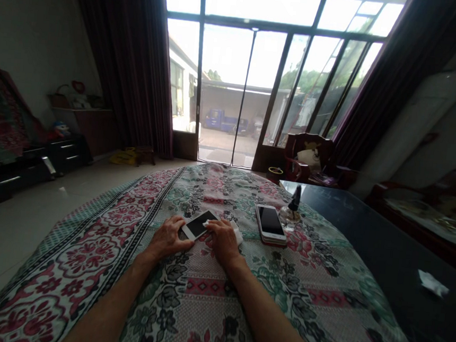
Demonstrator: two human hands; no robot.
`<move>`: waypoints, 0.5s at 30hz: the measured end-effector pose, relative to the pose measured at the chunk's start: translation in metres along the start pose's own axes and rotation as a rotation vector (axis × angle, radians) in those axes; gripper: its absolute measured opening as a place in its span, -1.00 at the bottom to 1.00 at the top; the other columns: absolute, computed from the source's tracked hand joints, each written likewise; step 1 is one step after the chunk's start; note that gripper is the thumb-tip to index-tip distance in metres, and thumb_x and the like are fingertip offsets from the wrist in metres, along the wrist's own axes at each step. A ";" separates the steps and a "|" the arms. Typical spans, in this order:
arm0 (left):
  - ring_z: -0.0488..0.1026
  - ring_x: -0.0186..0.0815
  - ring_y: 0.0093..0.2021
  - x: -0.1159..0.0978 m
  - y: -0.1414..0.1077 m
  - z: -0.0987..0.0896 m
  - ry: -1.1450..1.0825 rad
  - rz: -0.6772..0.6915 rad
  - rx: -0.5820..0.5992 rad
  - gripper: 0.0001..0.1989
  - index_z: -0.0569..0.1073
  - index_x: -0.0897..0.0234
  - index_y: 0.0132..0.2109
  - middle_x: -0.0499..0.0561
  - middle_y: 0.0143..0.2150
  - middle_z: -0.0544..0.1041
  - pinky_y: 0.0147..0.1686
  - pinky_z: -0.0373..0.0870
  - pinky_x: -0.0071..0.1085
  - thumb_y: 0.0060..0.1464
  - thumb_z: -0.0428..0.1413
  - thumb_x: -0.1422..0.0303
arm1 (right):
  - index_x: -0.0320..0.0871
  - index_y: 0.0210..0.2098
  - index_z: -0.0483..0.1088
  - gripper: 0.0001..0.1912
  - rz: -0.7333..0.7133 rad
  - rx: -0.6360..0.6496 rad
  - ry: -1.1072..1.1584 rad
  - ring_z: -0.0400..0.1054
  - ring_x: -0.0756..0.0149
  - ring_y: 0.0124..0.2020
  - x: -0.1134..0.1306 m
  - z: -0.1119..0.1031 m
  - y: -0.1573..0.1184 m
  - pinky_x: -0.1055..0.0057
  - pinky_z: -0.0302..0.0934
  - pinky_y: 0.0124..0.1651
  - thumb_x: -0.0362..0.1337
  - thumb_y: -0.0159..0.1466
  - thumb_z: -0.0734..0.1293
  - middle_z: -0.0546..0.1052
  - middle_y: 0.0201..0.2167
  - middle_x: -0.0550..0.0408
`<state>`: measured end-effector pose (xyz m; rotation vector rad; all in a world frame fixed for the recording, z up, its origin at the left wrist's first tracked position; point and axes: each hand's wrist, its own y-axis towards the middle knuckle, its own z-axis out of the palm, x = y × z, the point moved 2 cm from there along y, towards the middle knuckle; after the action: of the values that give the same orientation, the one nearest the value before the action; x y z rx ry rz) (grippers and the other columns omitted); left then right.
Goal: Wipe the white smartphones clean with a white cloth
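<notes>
The left hand (168, 237) and right hand (224, 240) sit close together near the middle of a floral quilted cover (280, 298), with a white smartphone (197, 224) between them, tilted on the diagonal. Its dark glass screen faces up inside a narrow white bezel. The left grip is clenched around the phone's lower-left end, fingers curled over the edge. The right grip is closed on a soft, crumpled white cloth (237, 233), pressing it against the phone's upper-right corner, with a fold of the cloth sticking out past the knuckles.

Just beyond the right hand, a second smartphone (270, 223) lies flat, its glossy black screen up and its rose-toned rim thick along the near edge. Beside that phone's far corner stands a small clear glass bottle (291, 214) with a tall black cap, close to the cover's right edge.

The cover's woven pattern of pink and dark flowers runs left to a dark-banded border (136, 221), then falls away towards the tiled floor (9, 247). On the right, its edge meets a dark glass-topped table (369, 242), whose smooth, reflective surface holds a crumpled white tissue (432, 283).
</notes>
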<state>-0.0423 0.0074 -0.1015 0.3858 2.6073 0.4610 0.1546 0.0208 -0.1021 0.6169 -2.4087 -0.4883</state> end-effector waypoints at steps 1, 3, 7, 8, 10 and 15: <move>0.40 -0.08 0.03 0.000 0.000 0.000 -0.005 0.005 -0.002 -0.59 0.49 0.27 -0.14 0.11 -0.03 0.46 0.04 0.31 -0.27 -0.19 0.25 0.21 | -0.08 -0.13 0.54 -0.67 0.033 -0.014 -0.009 0.32 0.26 0.02 -0.003 -0.001 0.003 0.36 0.12 0.13 -0.50 0.24 0.24 0.56 -0.06 0.10; 0.40 -0.07 0.02 0.000 0.000 0.000 -0.012 0.006 -0.009 -0.58 0.49 0.28 -0.15 0.12 -0.03 0.46 0.04 0.31 -0.26 -0.20 0.25 0.21 | -0.08 -0.13 0.54 -0.64 0.107 -0.043 -0.034 0.33 0.27 0.01 -0.008 -0.002 0.009 0.38 0.11 0.12 -0.51 0.26 0.20 0.56 -0.07 0.08; 0.40 -0.07 0.03 -0.001 0.000 0.000 -0.021 -0.016 -0.014 -0.58 0.48 0.27 -0.14 0.11 -0.03 0.47 0.03 0.31 -0.26 -0.20 0.25 0.20 | -0.12 -0.11 0.53 -0.63 0.193 -0.076 -0.086 0.31 0.24 0.01 -0.006 -0.002 0.013 0.38 0.09 0.12 -0.51 0.26 0.18 0.55 -0.05 0.03; 0.40 -0.06 0.03 -0.002 0.000 0.000 -0.023 -0.020 -0.012 -0.58 0.48 0.26 -0.14 0.11 -0.04 0.47 0.03 0.31 -0.26 -0.20 0.25 0.20 | -0.13 -0.11 0.53 -0.63 0.185 -0.072 -0.093 0.30 0.23 0.02 -0.003 -0.001 0.012 0.36 0.08 0.12 -0.51 0.25 0.18 0.55 -0.05 0.03; 0.40 -0.05 0.03 -0.002 0.000 0.001 -0.025 -0.027 -0.011 -0.58 0.47 0.26 -0.14 0.11 -0.04 0.48 0.03 0.31 -0.26 -0.20 0.25 0.21 | -0.13 -0.11 0.53 -0.65 0.136 -0.048 -0.101 0.27 0.21 0.03 0.007 0.001 0.006 0.35 0.07 0.13 -0.50 0.24 0.20 0.54 -0.04 0.03; 0.38 -0.05 0.05 0.000 -0.001 0.004 -0.008 -0.044 -0.023 -0.57 0.45 0.27 -0.10 0.13 -0.01 0.47 0.07 0.28 -0.24 -0.16 0.23 0.22 | -0.08 -0.19 0.53 -0.74 -0.071 0.061 -0.097 0.28 0.23 -0.06 0.040 0.007 -0.008 0.36 0.10 0.03 -0.43 0.27 0.23 0.57 -0.15 0.07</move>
<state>-0.0404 0.0071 -0.1049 0.3208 2.5948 0.4729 0.1242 -0.0055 -0.0931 0.7226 -2.5084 -0.4863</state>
